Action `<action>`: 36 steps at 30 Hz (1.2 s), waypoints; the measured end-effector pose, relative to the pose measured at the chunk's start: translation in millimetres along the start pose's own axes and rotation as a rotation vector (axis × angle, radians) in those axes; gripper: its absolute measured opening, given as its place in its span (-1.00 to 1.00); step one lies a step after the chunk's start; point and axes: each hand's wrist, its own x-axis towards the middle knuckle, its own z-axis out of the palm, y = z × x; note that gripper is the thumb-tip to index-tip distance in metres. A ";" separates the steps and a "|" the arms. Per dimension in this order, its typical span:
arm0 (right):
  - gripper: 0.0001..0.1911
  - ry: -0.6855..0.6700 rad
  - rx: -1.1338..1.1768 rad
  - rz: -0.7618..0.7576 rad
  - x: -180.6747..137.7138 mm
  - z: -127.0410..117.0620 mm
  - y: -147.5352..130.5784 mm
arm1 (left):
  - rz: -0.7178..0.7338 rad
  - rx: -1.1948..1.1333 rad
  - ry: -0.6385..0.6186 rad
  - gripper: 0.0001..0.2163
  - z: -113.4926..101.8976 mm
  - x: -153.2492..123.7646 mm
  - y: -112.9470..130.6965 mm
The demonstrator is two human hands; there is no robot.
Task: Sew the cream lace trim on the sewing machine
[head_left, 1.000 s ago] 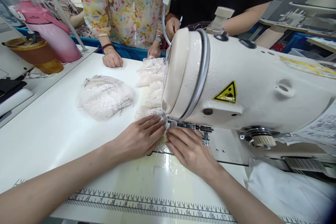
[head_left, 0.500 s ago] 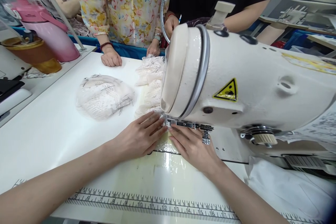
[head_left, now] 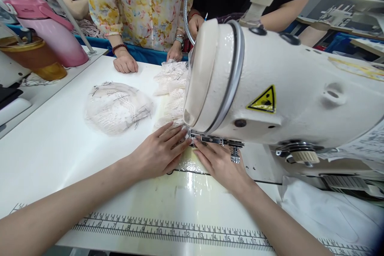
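1. Here, the lace [head_left: 172, 102] lies on the tabletop [head_left: 75, 148] at the frame's centre, just left of the machine [head_left: 270, 64].
2. The left hand [head_left: 162, 150] has its fingers outstretched at the lace's lower end, its grip released.
3. The right hand [head_left: 223, 166] sits below the metal fitting [head_left: 216, 141], fingertips partly hidden; whether its grip pinches anything, one cannot tell.
4. A lace bundle [head_left: 117, 108] lies left of centre, apart from both hands.
5. A ruler [head_left: 168, 230] crosses the frame's bottom.
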 end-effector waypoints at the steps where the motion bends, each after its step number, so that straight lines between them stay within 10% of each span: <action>1: -0.65 0.000 -0.004 0.007 -0.3 0.6 0.2 | -0.002 0.002 0.001 -0.67 -0.7 0.6 0.2; 23: -0.67 -0.101 0.488 0.152 0.7 5.8 0.8 | -0.010 0.027 0.033 -0.73 -2.7 4.3 3.4; 36: -0.61 -0.185 0.253 0.120 -0.8 2.6 -5.8 | -0.047 0.041 -0.032 -0.69 -2.1 3.5 3.5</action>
